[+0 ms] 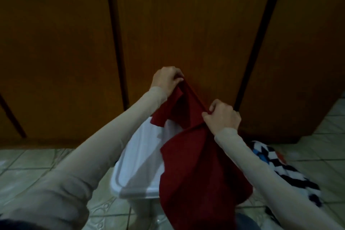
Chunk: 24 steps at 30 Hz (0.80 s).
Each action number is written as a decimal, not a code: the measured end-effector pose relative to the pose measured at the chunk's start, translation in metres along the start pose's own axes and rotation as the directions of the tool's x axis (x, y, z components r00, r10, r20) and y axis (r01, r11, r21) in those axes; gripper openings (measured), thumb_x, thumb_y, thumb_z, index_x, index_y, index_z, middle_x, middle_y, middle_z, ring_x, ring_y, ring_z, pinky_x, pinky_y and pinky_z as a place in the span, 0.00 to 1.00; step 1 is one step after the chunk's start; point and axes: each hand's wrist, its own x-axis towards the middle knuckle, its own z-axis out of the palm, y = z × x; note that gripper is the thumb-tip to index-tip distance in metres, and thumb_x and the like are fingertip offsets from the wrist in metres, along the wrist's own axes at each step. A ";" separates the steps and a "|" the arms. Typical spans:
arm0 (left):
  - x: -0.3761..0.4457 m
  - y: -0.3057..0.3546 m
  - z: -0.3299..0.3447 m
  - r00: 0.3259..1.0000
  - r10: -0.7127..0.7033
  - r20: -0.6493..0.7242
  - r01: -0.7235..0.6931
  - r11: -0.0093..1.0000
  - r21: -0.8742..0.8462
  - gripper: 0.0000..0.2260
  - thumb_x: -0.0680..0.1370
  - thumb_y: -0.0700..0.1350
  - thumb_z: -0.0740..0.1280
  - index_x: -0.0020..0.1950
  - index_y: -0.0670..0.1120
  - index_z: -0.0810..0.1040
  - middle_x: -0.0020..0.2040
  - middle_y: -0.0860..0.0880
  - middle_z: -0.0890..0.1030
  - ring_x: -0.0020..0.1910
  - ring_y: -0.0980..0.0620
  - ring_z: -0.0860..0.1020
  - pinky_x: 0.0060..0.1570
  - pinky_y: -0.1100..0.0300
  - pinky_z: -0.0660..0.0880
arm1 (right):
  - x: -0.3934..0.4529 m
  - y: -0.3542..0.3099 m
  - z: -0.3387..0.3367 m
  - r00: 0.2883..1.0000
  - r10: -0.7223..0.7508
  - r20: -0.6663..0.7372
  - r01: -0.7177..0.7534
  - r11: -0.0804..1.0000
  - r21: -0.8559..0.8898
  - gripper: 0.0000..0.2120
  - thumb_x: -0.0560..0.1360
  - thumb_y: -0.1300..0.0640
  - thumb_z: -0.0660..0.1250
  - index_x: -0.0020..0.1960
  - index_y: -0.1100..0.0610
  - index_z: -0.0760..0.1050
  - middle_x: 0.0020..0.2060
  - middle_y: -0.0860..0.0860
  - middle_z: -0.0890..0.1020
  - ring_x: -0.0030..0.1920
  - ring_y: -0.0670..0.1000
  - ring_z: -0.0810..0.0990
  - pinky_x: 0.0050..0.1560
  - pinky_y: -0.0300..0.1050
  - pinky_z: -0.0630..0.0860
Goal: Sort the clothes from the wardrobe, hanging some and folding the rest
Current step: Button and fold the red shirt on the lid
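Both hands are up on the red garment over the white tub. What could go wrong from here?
1. The left hand and right hand each pinch only an edge of the red garment; a slip could drop it onto the tiled floor instead of the white tub.
2. The patterned cloth lies on the floor near the person and might get stepped on.

A: What do we see at centre frame?
B: We see a dark red garment (197, 164), plain and unpatterned, held up by its top edge and hanging loosely toward the lower centre, with one flap drooping at its upper left.

A: And at the lower right of the frame?
B: We see a crumpled black-and-white zigzag cloth (291, 170) with blue and orange patches, lying on the floor.
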 end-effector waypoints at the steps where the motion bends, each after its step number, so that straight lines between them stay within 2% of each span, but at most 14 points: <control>1: 0.007 0.006 -0.001 1.000 0.001 -0.022 -0.001 1.000 0.019 0.08 0.78 0.42 0.64 0.55 0.46 0.80 0.55 0.47 0.80 0.57 0.48 0.76 0.57 0.55 0.71 | 0.006 0.003 -0.009 1.000 0.008 -0.011 -0.008 1.000 0.002 0.10 0.73 0.50 0.67 0.49 0.55 0.75 0.45 0.50 0.80 0.48 0.53 0.78 0.52 0.47 0.68; 4: 0.028 0.022 -0.007 0.996 -0.003 -0.086 0.009 0.998 0.062 0.09 0.79 0.41 0.62 0.56 0.45 0.79 0.55 0.45 0.79 0.58 0.47 0.73 0.60 0.51 0.69 | 0.024 0.013 -0.033 0.998 0.047 -0.043 -0.044 0.998 0.051 0.09 0.73 0.51 0.68 0.48 0.55 0.75 0.45 0.51 0.80 0.46 0.53 0.79 0.44 0.43 0.69; 6: 0.041 0.032 -0.011 0.992 -0.004 -0.128 0.012 0.998 0.065 0.08 0.80 0.41 0.62 0.56 0.44 0.79 0.55 0.45 0.79 0.57 0.47 0.73 0.60 0.50 0.69 | 0.033 0.018 -0.046 0.995 0.068 -0.069 -0.063 0.995 0.074 0.08 0.73 0.51 0.69 0.47 0.54 0.74 0.43 0.51 0.80 0.44 0.52 0.79 0.42 0.43 0.70; 10: 0.066 0.049 -0.024 0.984 0.000 -0.180 0.017 0.996 0.091 0.09 0.80 0.41 0.61 0.57 0.44 0.77 0.55 0.45 0.78 0.57 0.46 0.73 0.59 0.51 0.69 | 0.049 0.023 -0.075 0.990 0.060 -0.128 -0.054 0.997 0.051 0.05 0.74 0.54 0.68 0.47 0.53 0.74 0.42 0.49 0.80 0.44 0.51 0.80 0.43 0.44 0.74; 17: 0.106 0.062 -0.064 0.967 -0.052 -0.250 0.068 0.996 0.056 0.08 0.80 0.40 0.61 0.56 0.42 0.77 0.54 0.44 0.78 0.54 0.46 0.75 0.53 0.53 0.74 | 0.074 0.037 -0.120 0.974 0.055 -0.220 -0.075 0.994 -0.084 0.06 0.78 0.58 0.62 0.55 0.53 0.73 0.48 0.50 0.80 0.47 0.51 0.79 0.40 0.42 0.71; 20: 0.116 0.073 -0.077 0.958 -0.036 -0.284 0.052 0.998 0.047 0.08 0.80 0.41 0.61 0.55 0.42 0.77 0.53 0.44 0.77 0.53 0.47 0.75 0.49 0.55 0.73 | 0.085 0.037 -0.129 0.964 0.062 -0.258 -0.088 0.992 -0.092 0.08 0.80 0.59 0.58 0.57 0.54 0.72 0.50 0.51 0.79 0.49 0.51 0.79 0.42 0.42 0.71; 24: 0.119 0.080 -0.093 0.937 -0.021 -0.350 0.044 0.997 0.056 0.09 0.81 0.42 0.59 0.57 0.41 0.75 0.53 0.45 0.76 0.53 0.47 0.75 0.45 0.58 0.69 | 0.096 0.029 -0.140 0.948 0.000 -0.319 -0.066 0.978 -0.197 0.10 0.80 0.61 0.57 0.61 0.57 0.71 0.54 0.52 0.75 0.53 0.51 0.77 0.47 0.43 0.71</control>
